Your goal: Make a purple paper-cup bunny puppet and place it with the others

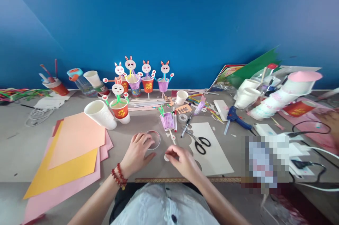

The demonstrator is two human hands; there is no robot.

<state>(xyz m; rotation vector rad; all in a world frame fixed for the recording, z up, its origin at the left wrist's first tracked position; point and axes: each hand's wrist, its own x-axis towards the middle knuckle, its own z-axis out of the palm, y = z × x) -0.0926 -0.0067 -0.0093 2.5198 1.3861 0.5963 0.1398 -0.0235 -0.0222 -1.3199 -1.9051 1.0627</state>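
Observation:
My right hand (180, 159) pinches a small white paper disc (166, 158) between thumb and fingertips, just above the table's front part. My left hand (139, 152) is open, its fingers spread over the near-left rim of a clear round ring (156, 136), perhaps a roll of tape; whether they touch it I cannot tell. Beyond my right hand lies a purple-coloured paper cup (166, 122) with green pipe-cleaner ends and a white stick. Black-handled scissors (202, 144) rest on a cut white sheet (218, 158) to the right. Markers (174, 120) lie beside the cup.
Rabbit-faced cup figures (146, 76) stand at the back before the blue wall. Stacked white cups (99, 113) and coloured paper sheets (76, 140) occupy the left. A blue glue gun (238, 119), a power strip (280, 143) with cords and a white cup tower (280, 98) are at right.

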